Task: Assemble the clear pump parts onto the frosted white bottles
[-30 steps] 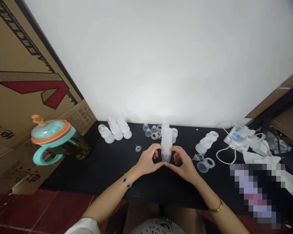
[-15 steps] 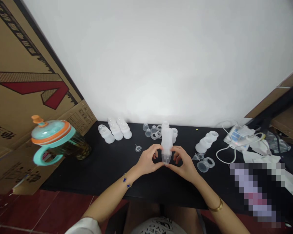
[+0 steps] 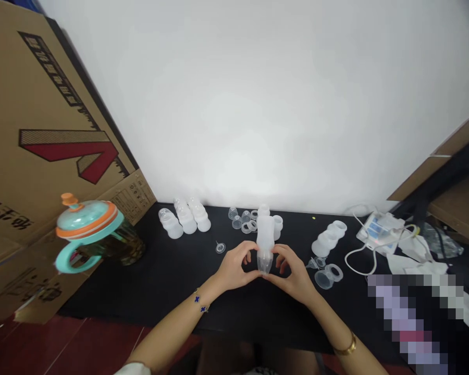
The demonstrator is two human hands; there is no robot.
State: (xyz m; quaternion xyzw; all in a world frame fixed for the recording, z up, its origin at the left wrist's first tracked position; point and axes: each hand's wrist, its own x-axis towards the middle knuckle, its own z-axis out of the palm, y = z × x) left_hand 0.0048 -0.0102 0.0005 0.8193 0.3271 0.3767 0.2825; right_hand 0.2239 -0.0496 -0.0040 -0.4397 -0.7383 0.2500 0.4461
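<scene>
A white bottle (image 3: 265,232) with a clear domed cap at its near end is held between both hands at the middle of the black table. My left hand (image 3: 237,265) pinches its left side, with thumb at the cap's tip and index finger near the cap's rim. On the right side my right hand (image 3: 293,271) grips it in the same way. Behind the bottle stand other white bottles (image 3: 277,227), partly hidden. Clear domes (image 3: 236,222) and rings (image 3: 246,227) lie just left of them. A small clear disc (image 3: 220,247) rests left of my hands.
Capped bottles (image 3: 187,219) stand at the back left, beyond a teal-lidded jug (image 3: 97,234). White bottles (image 3: 329,238) and clear parts (image 3: 324,279) are on the right. Further right are a cable (image 3: 361,268), a white device (image 3: 379,229) and papers. A cardboard box (image 3: 62,182) rises at the left.
The view has tilted slightly upward, so the table and hands appear lower. Both hands keep the same hold on the bottle and its cap.
</scene>
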